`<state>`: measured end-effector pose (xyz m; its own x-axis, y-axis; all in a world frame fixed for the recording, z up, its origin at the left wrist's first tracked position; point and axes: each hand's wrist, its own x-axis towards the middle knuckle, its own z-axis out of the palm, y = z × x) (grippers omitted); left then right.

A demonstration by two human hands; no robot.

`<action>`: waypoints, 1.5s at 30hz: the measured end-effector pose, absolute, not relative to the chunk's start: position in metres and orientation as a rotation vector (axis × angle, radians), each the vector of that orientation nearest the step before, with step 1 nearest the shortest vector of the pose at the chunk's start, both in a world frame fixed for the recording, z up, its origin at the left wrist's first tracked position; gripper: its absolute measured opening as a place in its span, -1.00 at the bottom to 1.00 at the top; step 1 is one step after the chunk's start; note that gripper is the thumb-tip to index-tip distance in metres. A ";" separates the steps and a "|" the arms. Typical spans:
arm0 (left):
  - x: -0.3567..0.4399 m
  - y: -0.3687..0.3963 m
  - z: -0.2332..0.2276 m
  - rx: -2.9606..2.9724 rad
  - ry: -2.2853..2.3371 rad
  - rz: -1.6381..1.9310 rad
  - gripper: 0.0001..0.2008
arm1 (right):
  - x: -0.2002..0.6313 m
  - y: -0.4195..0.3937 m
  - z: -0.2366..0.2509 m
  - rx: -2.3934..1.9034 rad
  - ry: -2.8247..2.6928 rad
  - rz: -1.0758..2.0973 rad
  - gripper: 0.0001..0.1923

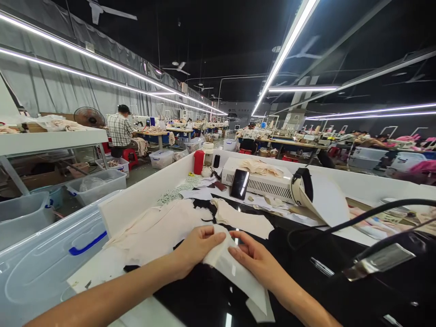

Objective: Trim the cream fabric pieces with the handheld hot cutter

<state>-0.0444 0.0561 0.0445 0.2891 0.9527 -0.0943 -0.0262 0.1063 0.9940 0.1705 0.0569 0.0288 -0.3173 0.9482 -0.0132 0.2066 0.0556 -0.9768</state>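
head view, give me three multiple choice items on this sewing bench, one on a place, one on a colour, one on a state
1. Where does the red bottle stand?
A. at the far edge of the bench by the white wall
B. between the two hands
C. inside the clear bin

2. What colour is the handle on the clear plastic bin at the left?
A. red
B. blue
C. green

3. What are the left hand and right hand doing?
A. resting flat and empty
B. both pinching one cream fabric piece
C. gripping the black cable

Answers:
1 A, the bottle stands far from the hands by the bench's white wall.
2 B, the bin's handle is blue.
3 B, fingers of both hands close on the same cream piece.
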 end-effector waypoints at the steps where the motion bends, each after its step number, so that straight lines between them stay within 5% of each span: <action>1: -0.044 0.067 0.047 1.240 1.027 0.942 -0.36 | 0.176 0.066 0.025 -1.204 -1.616 1.297 -0.24; 12: -0.011 0.188 0.067 1.456 1.337 0.883 -0.69 | 0.270 0.155 0.013 -1.419 -1.455 0.879 -0.38; 18: -0.010 0.220 0.043 1.551 1.522 0.696 -0.61 | 0.294 0.203 -0.011 -1.571 -1.544 0.655 -0.63; 22: -0.018 0.222 0.032 1.635 1.552 0.555 -0.61 | 0.291 0.215 -0.022 -1.568 -1.720 0.483 -0.62; 28: -0.040 0.216 0.051 1.774 1.534 0.420 -0.62 | 0.274 0.196 -0.023 -1.429 -1.820 0.269 -0.74; 35: -0.118 0.165 0.093 2.026 1.759 0.338 -0.65 | 0.240 0.144 -0.018 -1.316 -1.824 0.339 -0.64; 45: -0.140 0.126 0.060 2.137 1.919 0.309 -0.63 | 0.187 0.071 -0.048 -1.121 -1.974 0.415 -0.65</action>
<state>-0.1400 0.1257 0.0601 0.1086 0.9940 -0.0105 0.9404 -0.0993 0.3252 0.1870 0.0715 -0.0476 -0.2774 0.8282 0.4870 0.5618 0.5510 -0.6171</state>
